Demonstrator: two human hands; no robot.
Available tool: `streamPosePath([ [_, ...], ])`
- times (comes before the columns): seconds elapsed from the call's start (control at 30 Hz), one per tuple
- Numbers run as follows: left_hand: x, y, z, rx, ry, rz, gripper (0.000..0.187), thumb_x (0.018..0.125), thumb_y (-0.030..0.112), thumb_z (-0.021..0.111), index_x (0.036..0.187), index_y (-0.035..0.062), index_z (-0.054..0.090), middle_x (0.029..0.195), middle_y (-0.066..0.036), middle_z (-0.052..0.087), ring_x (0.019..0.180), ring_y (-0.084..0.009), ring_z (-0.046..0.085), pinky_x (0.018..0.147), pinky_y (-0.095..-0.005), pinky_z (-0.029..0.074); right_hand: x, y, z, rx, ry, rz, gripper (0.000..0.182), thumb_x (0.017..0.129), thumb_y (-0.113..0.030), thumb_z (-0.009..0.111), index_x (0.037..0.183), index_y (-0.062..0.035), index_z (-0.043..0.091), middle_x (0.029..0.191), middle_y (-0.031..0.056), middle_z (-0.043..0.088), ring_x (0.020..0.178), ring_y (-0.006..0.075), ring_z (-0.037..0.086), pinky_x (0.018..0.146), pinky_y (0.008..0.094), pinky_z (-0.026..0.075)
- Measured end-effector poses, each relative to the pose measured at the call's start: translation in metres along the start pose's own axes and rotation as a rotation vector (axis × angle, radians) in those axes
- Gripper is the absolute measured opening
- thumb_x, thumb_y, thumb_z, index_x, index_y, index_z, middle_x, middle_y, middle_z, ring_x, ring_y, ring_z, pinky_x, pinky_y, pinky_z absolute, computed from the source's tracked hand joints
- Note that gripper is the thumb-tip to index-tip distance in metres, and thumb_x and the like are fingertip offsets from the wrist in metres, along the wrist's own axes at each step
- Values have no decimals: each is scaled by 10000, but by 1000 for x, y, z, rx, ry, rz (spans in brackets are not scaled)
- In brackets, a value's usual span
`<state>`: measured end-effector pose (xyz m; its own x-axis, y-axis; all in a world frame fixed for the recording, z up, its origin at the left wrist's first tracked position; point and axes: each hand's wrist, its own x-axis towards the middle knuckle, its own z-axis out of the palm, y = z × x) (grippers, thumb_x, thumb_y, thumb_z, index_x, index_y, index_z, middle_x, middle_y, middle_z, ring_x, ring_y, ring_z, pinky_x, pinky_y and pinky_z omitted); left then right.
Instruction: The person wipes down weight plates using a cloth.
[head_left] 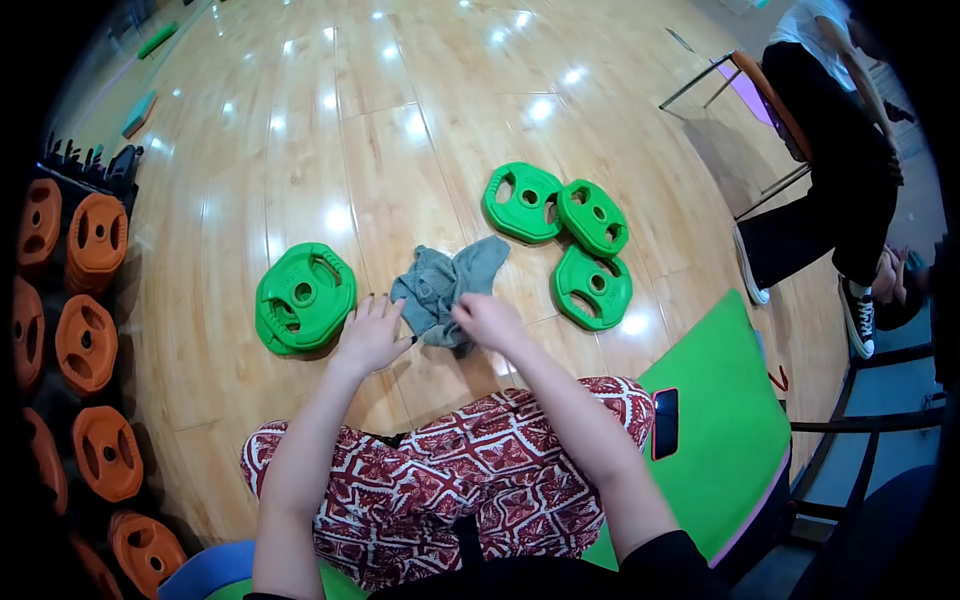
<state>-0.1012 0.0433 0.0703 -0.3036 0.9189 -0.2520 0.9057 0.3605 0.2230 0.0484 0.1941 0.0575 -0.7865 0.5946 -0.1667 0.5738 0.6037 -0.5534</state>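
A crumpled grey-green cloth lies on the wooden floor in front of my crossed legs. My left hand is at the cloth's left edge, fingers spread and holding nothing. Over the cloth's right part is my right hand, its fingers curled; whether they pinch any fabric is hidden. A green weight plate lies flat just left of my left hand. Beyond the cloth to the right are three more green plates, one at the back, one leaning over its neighbour and one nearer me.
Orange plates stand racked along the left. A phone rests on a green mat at my right. Farther right, a person in dark trousers sits on a chair.
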Motion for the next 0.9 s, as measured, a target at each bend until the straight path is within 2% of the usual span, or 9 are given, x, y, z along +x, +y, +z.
streamPosePath([
  [0.03,1,-1,-5,-6,1,9,591,777,413,519,1262,107,376,1275,-176,390,1194,-327,347,959,-456,311,5,7,-9,-42,-17,46,294,788,-327,459,784,-61,584,763,172,602,728,341,581,653,445,455],
  [0.1,3,-5,-15,-289,-241,19,512,760,364,541,1169,66,463,1085,-194,539,1008,-321,515,851,-411,418,25,41,-26,-67,-40,162,317,771,-344,481,840,-60,602,841,173,608,784,323,588,681,417,466],
  [0.13,3,-11,-7,-334,-141,69,455,749,334,548,1090,36,513,933,-194,594,864,-324,572,765,-404,458,31,57,-37,-129,-35,201,316,765,-337,489,856,-59,607,866,172,609,803,315,590,689,410,469],
  [0.23,4,-12,-23,-282,-185,-21,454,749,337,551,1082,30,521,938,-191,595,870,-320,572,765,-404,459,38,98,-76,-327,9,409,287,727,-305,543,872,-65,604,880,154,613,825,308,584,710,413,462],
  [0.27,7,-12,-30,-302,-182,-36,454,749,337,551,1082,30,521,938,-191,595,870,-320,572,765,-404,459,38,114,-81,-419,208,434,289,707,-272,586,926,-84,590,937,142,601,882,303,569,743,414,457],
  [0.33,14,-11,-37,-355,-241,-108,469,739,294,564,1094,-8,518,1001,-216,569,923,-342,544,819,-387,432,39,157,-93,-513,356,448,429,693,-280,624,1034,-59,485,1095,134,498,996,315,487,791,451,436],
  [0.43,24,-16,-28,-348,-165,-60,451,737,275,568,1082,-11,522,999,-214,569,920,-342,543,812,-389,433,36,180,-103,-453,323,594,646,672,-323,666,1199,-66,394,1230,124,419,1151,303,347,916,476,333],
  [0.63,30,-14,-22,-374,-186,-73,417,747,248,562,1079,-2,529,1012,-209,566,927,-343,539,802,-392,432,47,208,-87,-470,391,609,723,625,-384,709,1209,-83,407,1294,103,366,1192,320,293,951,505,268],
  [0.9,22,-11,-26,-321,-126,-53,387,758,234,561,1075,15,539,972,-195,581,911,-328,543,793,-389,433,44,193,-103,-443,381,629,627,562,-458,735,1020,-64,564,1249,109,373,1201,320,243,976,530,174],
])
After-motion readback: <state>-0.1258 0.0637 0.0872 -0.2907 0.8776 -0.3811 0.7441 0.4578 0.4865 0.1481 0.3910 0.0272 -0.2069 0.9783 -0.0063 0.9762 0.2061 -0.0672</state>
